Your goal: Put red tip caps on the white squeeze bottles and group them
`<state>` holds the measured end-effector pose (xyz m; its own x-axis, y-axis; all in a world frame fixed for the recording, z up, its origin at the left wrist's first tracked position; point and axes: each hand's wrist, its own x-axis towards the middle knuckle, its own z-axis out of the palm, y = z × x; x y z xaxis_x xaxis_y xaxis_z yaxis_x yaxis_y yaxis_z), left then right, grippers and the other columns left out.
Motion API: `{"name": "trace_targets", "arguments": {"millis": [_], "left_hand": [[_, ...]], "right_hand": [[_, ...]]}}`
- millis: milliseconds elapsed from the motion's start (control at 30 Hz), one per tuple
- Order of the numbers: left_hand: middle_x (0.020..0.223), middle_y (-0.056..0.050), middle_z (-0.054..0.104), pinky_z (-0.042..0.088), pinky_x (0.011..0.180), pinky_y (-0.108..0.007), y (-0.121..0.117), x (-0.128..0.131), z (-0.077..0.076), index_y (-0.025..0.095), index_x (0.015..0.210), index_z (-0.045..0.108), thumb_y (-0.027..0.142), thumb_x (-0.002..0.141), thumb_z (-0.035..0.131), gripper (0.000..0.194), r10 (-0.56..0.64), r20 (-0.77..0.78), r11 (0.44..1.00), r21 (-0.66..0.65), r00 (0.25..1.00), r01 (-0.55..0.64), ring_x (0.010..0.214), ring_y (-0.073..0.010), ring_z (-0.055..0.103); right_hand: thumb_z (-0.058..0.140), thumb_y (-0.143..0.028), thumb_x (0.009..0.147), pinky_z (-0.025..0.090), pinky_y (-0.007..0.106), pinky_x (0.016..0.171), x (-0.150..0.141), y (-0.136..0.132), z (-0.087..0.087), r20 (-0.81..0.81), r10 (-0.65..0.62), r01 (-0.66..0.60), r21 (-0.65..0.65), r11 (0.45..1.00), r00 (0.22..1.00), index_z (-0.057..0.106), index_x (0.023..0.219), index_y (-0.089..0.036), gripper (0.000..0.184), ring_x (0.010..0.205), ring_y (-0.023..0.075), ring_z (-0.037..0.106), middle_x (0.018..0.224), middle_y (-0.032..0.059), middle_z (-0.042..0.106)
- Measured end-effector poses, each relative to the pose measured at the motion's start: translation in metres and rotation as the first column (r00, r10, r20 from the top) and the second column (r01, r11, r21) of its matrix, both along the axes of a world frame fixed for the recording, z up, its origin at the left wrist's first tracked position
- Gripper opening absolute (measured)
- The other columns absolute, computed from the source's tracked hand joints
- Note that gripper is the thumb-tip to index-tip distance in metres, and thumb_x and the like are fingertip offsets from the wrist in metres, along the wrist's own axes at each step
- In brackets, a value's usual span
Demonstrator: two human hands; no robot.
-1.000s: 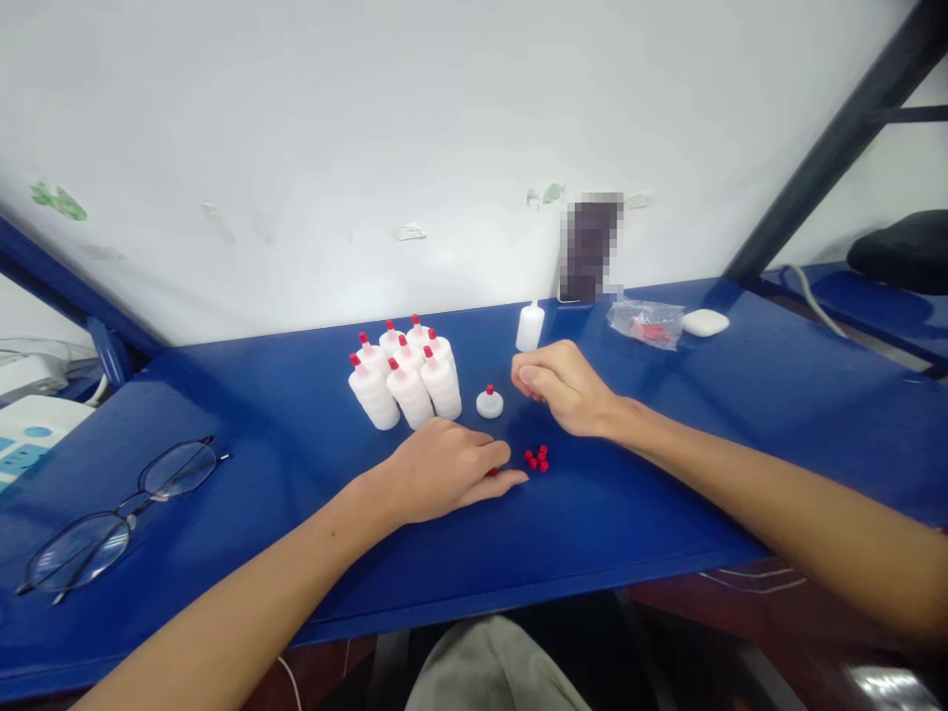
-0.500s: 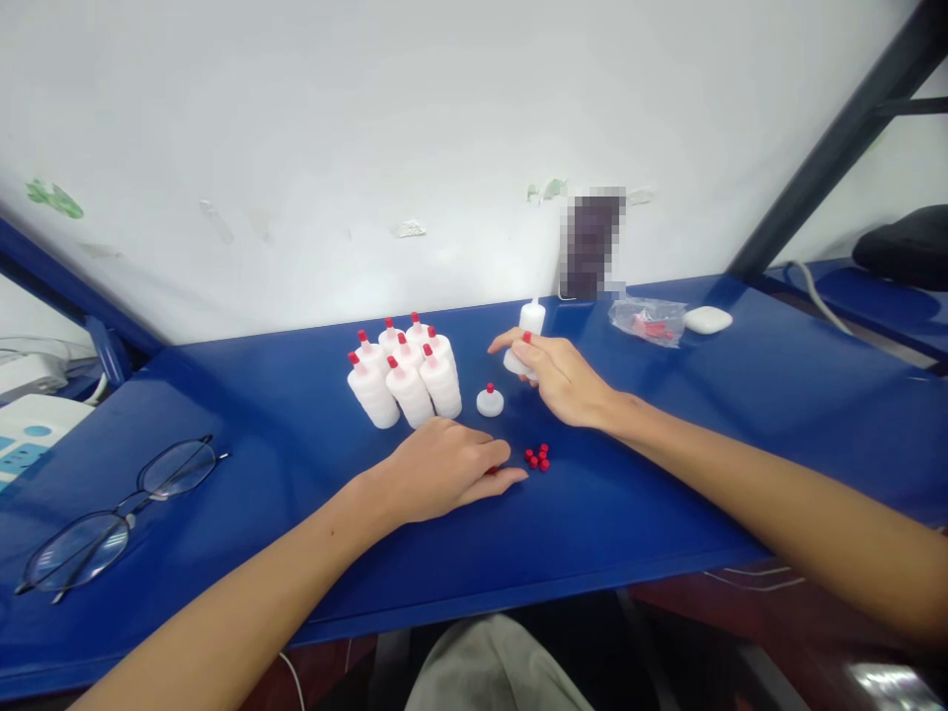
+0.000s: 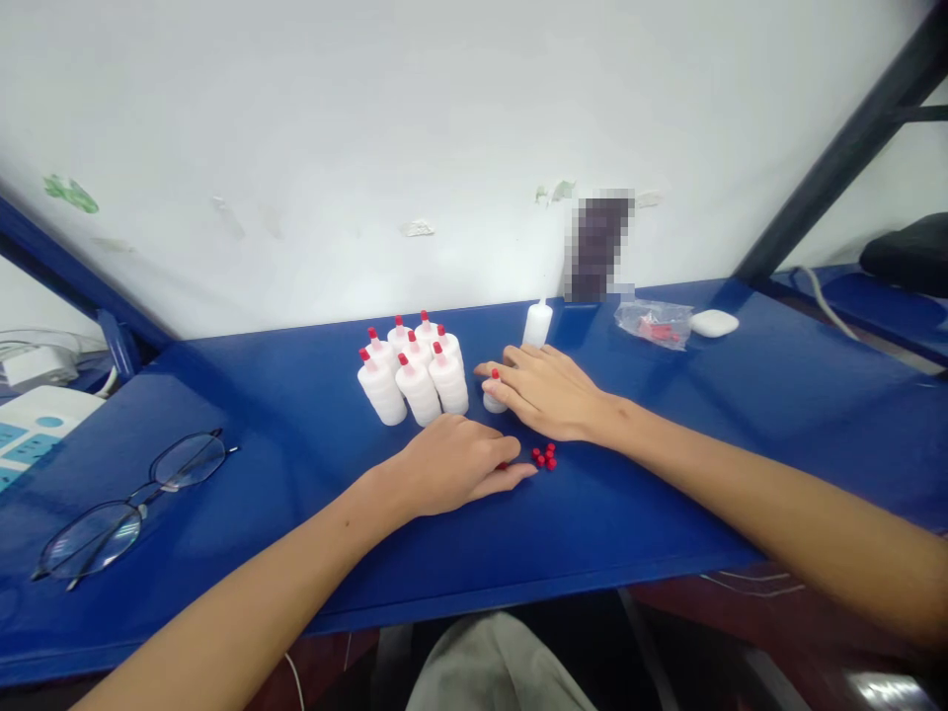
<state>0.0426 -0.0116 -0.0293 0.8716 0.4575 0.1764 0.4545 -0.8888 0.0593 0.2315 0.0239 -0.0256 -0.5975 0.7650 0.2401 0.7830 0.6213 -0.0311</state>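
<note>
My right hand lies on the blue table, its fingers closed round a small white nozzle cap with a red tip. My left hand rests just in front, loosely curled, pinching a small red cap between thumb and forefinger. A little pile of red caps sits between the two hands. Several white bottles with red tips stand in a tight group left of my right hand. One white bottle stands alone behind it.
Spectacles lie at the left front. A white power strip sits at the far left edge. By the wall at the right are a clear bag with red bits, a white case and a dark blurred object.
My right hand reached back to the lone bottle, then came forward and left onto the white nozzle cap. My left hand has stayed put.
</note>
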Motion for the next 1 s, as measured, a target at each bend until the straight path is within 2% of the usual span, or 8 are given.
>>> {"name": "trace_targets", "arguments": {"millis": [167, 300, 367, 433, 500, 567, 733, 1000], "left_hand": [[0.06, 0.001, 0.058, 0.028, 0.052, -0.026, 0.0, 0.0, 0.0, 0.015, 0.069, 0.055, 0.04, 0.1, 0.043, 0.042, -0.006, 0.008, 1.0, 0.007, 1.0, 0.006, 0.054, -0.0108, 0.053], [0.059, 0.001, 0.057, 0.028, 0.051, -0.025, 0.0, -0.001, 0.0, 0.015, 0.067, 0.053, 0.042, 0.101, 0.041, 0.045, 0.017, 0.013, 1.0, 0.001, 1.0, -0.017, 0.051, -0.0104, 0.051], [0.057, 0.002, 0.056, 0.027, 0.05, -0.025, 0.0, -0.001, -0.001, 0.015, 0.066, 0.051, 0.042, 0.101, 0.042, 0.045, 0.042, 0.037, 0.999, 0.022, 0.998, -0.043, 0.048, -0.0097, 0.048], [0.054, 0.003, 0.053, 0.026, 0.048, -0.024, 0.0, -0.002, -0.002, 0.016, 0.065, 0.05, 0.041, 0.1, 0.043, 0.044, 0.062, 0.101, 0.995, 0.075, 0.993, -0.07, 0.046, -0.009, 0.045], [0.052, 0.004, 0.05, 0.026, 0.046, -0.024, 0.001, -0.002, -0.003, 0.016, 0.063, 0.049, 0.039, 0.099, 0.045, 0.043, 0.062, 0.207, 0.983, 0.154, 0.976, -0.095, 0.045, -0.008, 0.043], [0.05, 0.005, 0.047, 0.027, 0.045, -0.023, 0.001, -0.002, -0.003, 0.016, 0.062, 0.047, 0.036, 0.099, 0.047, 0.042, 0.026, 0.321, 0.962, 0.25, 0.947, -0.112, 0.044, -0.007, 0.041], [0.048, 0.006, 0.044, 0.03, 0.046, -0.023, 0.0, -0.003, 0.005, 0.018, 0.06, 0.041, 0.023, 0.096, 0.049, 0.038, -0.118, 0.442, 0.878, 0.464, 0.889, -0.114, 0.043, -0.006, 0.038], [0.054, 0.004, 0.052, 0.032, 0.047, -0.027, -0.001, -0.006, 0.009, 0.019, 0.066, 0.044, 0.028, 0.1, 0.044, 0.036, -0.178, 0.357, 0.853, 0.52, 0.917, -0.037, 0.046, -0.0087, 0.043]], "right_hand": [[0.03, -0.049, 0.099, 0.035, 0.038, 0.081, 0.005, -0.001, -0.002, 0.052, -0.024, 0.022, 0.036, 0.999, 0.998, 0.045, 0.143, -0.022, 0.054, 0.093, 0.0269, 0.057, 0.109, 0.0122, 0.062], [0.039, -0.048, 0.094, 0.036, 0.039, 0.083, 0.012, 0.002, 0.001, -0.048, -0.033, 0.033, 0.001, 0.999, 0.998, 0.039, 0.145, -0.018, 0.058, 0.099, 0.0284, 0.058, 0.116, 0.0127, 0.063], [0.04, -0.045, 0.093, 0.037, 0.036, 0.077, 0.017, 0.003, 0.005, -0.141, -0.045, 0.045, -0.003, 0.999, 0.989, 0.047, 0.134, -0.017, 0.05, 0.09, 0.0254, 0.059, 0.108, 0.0106, 0.065], [0.039, -0.044, 0.092, 0.035, 0.032, 0.068, 0.022, 0.001, 0.009, -0.26, -0.021, 0.03, 0.029, 0.999, 0.965, 0.057, 0.107, -0.016, 0.036, 0.074, 0.0202, 0.055, 0.089, 0.0065, 0.064], [0.033, -0.043, 0.094, 0.031, 0.03, 0.062, 0.022, -0.004, 0.013, -0.359, 0.081, -0.063, 0.062, 0.996, 0.93, 0.052, 0.078, -0.018, 0.035, 0.063, 0.016, 0.046, 0.072, 0.0028, 0.055], [0.027, -0.041, 0.096, 0.029, 0.03, 0.061, 0.019, -0.012, 0.016, -0.406, 0.219, -0.22, 0.043, 0.974, 0.887, 0.04, 0.064, -0.02, 0.04, 0.06, 0.0138, 0.041, 0.066, 0.0016, 0.047], [0.025, -0.04, 0.097, 0.027, 0.029, 0.059, 0.002, -0.032, 0.016, -0.441, 0.346, -0.432, -0.108, 0.895, 0.828, 0.035, 0.066, -0.02, 0.038, 0.058, 0.0117, 0.039, 0.064, -0.0001, 0.046], [0.042, -0.033, 0.089, 0.026, 0.027, 0.057, -0.006, -0.042, 0.02, -0.369, 0.299, -0.399, -0.234, 0.886, 0.88, 0.041, 0.072, -0.019, 0.022, 0.054, 0.0097, 0.036, 0.064, -0.0022, 0.051]]}}
